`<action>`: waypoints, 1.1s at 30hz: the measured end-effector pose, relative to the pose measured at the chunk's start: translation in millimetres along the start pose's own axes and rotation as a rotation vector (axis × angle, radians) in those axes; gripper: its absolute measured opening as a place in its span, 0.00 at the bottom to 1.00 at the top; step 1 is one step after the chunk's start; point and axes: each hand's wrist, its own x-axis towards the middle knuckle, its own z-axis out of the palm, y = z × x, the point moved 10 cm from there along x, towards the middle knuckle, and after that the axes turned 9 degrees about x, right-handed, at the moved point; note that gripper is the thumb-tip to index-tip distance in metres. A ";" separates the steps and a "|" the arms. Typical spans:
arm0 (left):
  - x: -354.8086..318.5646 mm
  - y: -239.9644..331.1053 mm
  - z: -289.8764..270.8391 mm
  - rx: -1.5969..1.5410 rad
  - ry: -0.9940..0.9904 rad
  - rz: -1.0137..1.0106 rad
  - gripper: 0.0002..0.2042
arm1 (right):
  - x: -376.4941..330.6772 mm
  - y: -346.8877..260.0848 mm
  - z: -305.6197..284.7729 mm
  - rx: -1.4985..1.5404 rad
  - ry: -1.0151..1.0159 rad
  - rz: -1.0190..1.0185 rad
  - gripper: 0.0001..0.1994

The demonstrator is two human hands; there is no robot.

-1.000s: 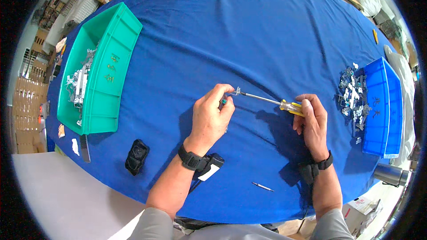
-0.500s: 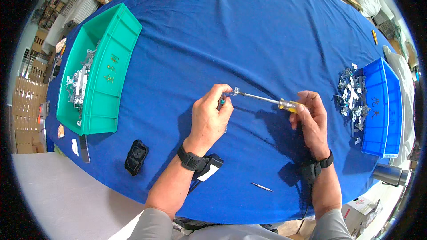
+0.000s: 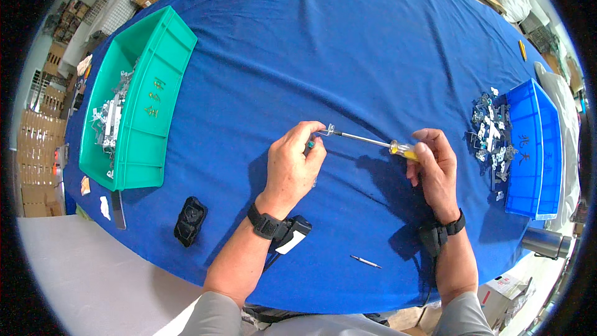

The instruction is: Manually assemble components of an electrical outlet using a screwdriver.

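Near the middle of the blue cloth, my left hand [image 3: 292, 165] pinches a small metal bracket [image 3: 329, 129] between thumb and fingers. A bit of teal shows between those fingers; most of the part is hidden by them. My right hand [image 3: 437, 171] is closed on the yellow, partly clear handle of a screwdriver [image 3: 367, 139]. Its shaft points left, and the tip meets the bracket at my left fingertips. Which exact spot the tip touches is too small to tell.
A green bin [image 3: 155, 130] of metal parts stands at the left. At the right, small metal parts [image 3: 491, 130] lie heaped against a blue bin [image 3: 532, 155]. A black object [image 3: 190, 221] and a thin double-ended bit [image 3: 365, 262] rest on the cloth nearer me.
My right fingers have shifted around the screwdriver handle, the lower fingers curling in differently. My left hand and the bracket stay almost in place.
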 end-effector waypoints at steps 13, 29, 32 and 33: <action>1.2 1.7 -2.4 -0.013 -0.003 -0.026 0.08 | -2.8 1.6 -2.2 -0.101 -0.011 0.072 0.12; 0.9 3.7 1.3 -0.007 -0.033 -0.041 0.08 | 2.9 -9.3 -1.5 0.113 -0.030 -0.124 0.16; 0.2 1.4 3.0 -0.004 -0.035 -0.038 0.08 | 1.3 -10.5 3.6 0.082 -0.006 -0.126 0.14; -0.1 0.2 1.4 -0.004 -0.028 -0.043 0.08 | 0.8 -5.1 3.3 0.067 -0.017 -0.041 0.13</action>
